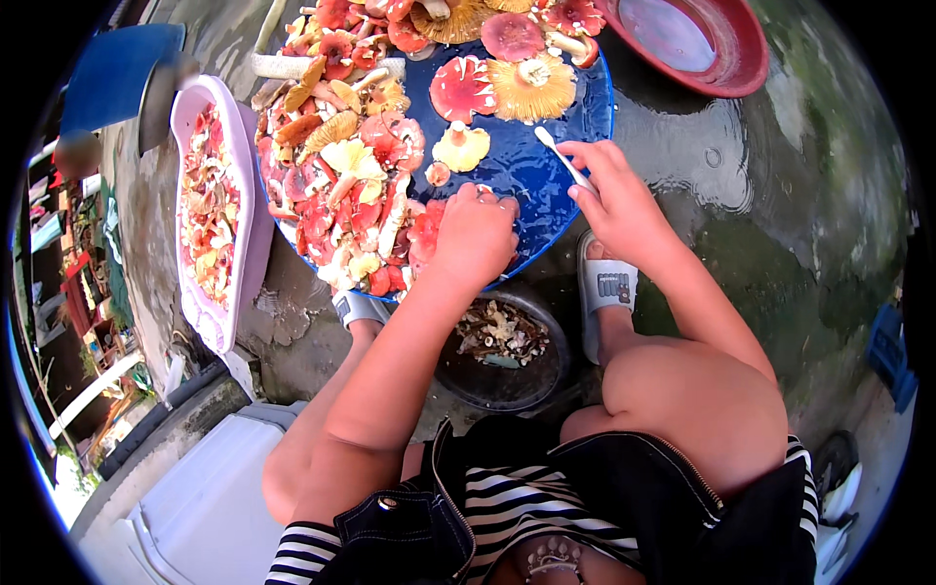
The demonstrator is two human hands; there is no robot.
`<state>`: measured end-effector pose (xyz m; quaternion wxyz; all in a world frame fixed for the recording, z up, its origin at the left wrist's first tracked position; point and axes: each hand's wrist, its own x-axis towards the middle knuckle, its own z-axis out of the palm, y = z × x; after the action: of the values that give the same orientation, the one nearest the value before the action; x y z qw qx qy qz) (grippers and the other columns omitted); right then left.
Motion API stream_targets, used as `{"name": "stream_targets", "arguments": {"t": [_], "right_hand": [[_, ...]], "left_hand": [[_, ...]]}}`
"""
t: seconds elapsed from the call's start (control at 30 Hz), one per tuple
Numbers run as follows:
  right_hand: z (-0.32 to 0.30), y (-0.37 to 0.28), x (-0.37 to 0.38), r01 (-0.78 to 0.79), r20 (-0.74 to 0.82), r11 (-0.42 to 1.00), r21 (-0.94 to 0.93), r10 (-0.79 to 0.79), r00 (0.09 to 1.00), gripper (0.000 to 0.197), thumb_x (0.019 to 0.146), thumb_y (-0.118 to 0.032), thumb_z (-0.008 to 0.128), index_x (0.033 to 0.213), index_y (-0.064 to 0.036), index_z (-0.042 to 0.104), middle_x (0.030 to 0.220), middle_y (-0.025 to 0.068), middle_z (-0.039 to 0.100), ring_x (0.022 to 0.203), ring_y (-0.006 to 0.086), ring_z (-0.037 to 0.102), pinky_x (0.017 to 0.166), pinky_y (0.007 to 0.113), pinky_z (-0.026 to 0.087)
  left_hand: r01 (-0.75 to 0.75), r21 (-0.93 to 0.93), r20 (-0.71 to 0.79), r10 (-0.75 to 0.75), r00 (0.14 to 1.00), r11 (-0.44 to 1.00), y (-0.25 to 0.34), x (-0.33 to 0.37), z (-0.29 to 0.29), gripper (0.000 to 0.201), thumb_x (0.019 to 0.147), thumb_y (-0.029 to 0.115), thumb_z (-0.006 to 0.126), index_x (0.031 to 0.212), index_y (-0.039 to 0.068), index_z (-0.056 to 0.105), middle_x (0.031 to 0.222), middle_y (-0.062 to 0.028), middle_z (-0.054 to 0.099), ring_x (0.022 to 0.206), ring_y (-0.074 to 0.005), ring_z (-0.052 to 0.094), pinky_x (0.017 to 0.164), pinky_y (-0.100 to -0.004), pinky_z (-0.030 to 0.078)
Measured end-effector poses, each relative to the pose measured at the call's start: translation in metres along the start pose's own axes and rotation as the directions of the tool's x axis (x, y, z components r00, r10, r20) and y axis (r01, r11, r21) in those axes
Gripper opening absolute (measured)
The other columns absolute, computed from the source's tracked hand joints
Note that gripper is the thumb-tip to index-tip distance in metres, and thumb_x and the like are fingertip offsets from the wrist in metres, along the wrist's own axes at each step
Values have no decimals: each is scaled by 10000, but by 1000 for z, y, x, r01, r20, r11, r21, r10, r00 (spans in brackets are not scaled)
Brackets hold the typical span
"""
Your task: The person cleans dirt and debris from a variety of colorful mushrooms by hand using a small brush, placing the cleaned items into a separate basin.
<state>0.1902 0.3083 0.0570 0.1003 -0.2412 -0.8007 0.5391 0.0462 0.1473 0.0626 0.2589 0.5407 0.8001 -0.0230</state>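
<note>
We could not see the fingertips of the left hand (475, 234); its fingers curled downward, the back of the hand covered them, and we could not tell whether they pinched anything. The blue round surface (538, 219) and its mushroom pile (331, 205) were cut off by the upper picture edge, beyond both hands. The left forearm covered part of the dark bowl (553, 363), located on the near side of the left hand; the scraps (502, 331) inside were hard to identify.

We noted bare wet blue between the hands. The rim of the surface passed beneath the right hand (614, 200), with open wet floor (702, 166) to that hand's right. To the left of the left hand, the pile left little clearance.

The right hand pinched a white brush (563, 156) between thumb and fingers. We read its long axis as diagonal: the head pointed away from us and leftward, and the handle ran back into the grip. Beyond the left hand, a small yellow mushroom (461, 148) lay with its stem directed away from us.
</note>
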Motion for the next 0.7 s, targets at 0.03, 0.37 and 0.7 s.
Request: {"name": "stream_targets", "arguments": {"t": [0.03,0.37,0.7], "right_hand": [[0,-1,1,28,6,999,-45,-28,1000,339,890,-40,618,1221,-99,575,1024,145,551,919,330,599,797,402,497],[-4,1,-1,53,33,992,-112,-49,998,423,873,39,616,1265,-121,599,978,85,545,807,204,578,753,326,499],[-7,1,-1,14,76,981,-191,1,997,397,870,-1,633,1246,-123,604,972,100,577,834,244,608,768,349,508]], "left_hand": [[-6,36,33,5,999,999,-5,-1,1,208,795,193,663,975,105,716,1030,-116,682,1013,-307,558,899,-399,456],[69,271,369,-169,914,960,-23,6,-15,168,866,282,626,943,185,739,1003,-45,715,1045,-244,611,920,-428,358],[103,106,508,-143,849,989,-30,17,-22,286,783,328,748,1041,203,740,1090,-71,705,1103,-273,629,1130,-598,192]]}}
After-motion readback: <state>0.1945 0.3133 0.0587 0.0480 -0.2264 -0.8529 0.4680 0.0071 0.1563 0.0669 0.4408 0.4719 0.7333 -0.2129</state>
